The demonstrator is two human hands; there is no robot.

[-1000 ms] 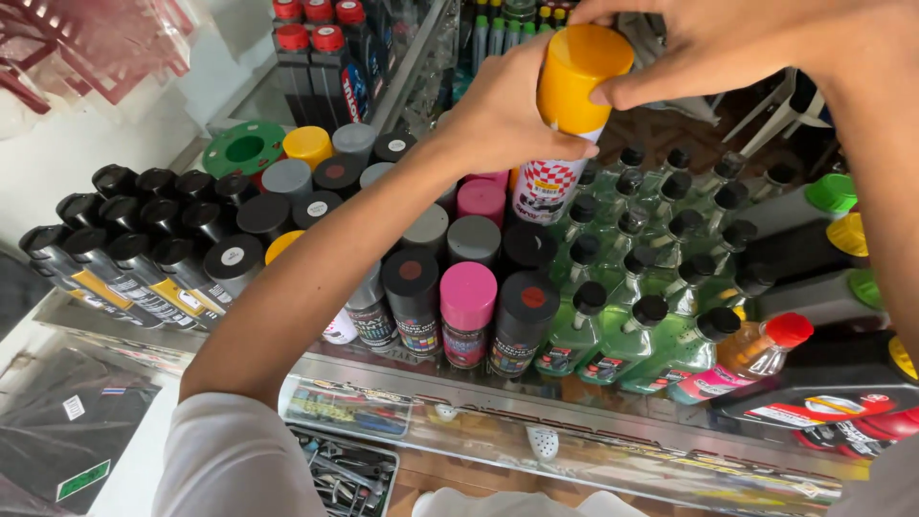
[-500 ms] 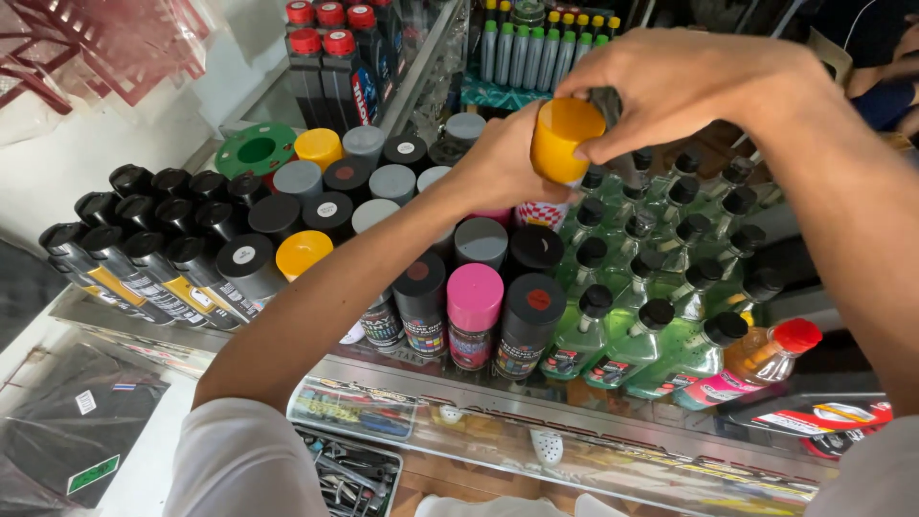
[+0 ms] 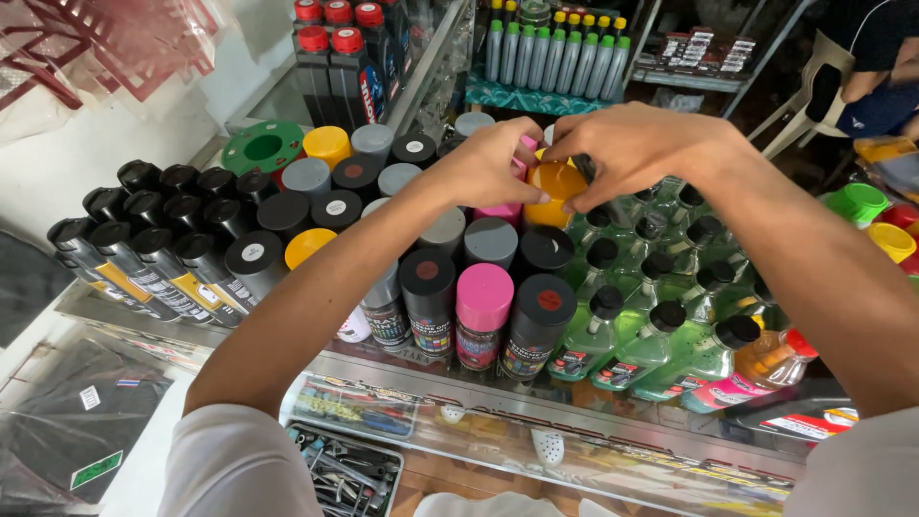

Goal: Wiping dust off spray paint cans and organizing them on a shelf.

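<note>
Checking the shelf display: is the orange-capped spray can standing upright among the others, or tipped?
Upright, as far as shows: the orange cap faces up, level with neighbouring caps, both hands on it. Its body is hidden.

Both hands meet over an orange-capped spray can (image 3: 555,187) standing among the other cans on a glass counter (image 3: 613,421). The left hand (image 3: 488,163) pinches the cap's left edge, and the right hand (image 3: 641,148) curls its fingers over the cap's right side. Just in front stand a pink-capped can (image 3: 483,306) and black-capped cans (image 3: 544,306). To the right are rows of green bottles (image 3: 651,335) with black caps; to the left, dark bottles (image 3: 144,249).
</note>
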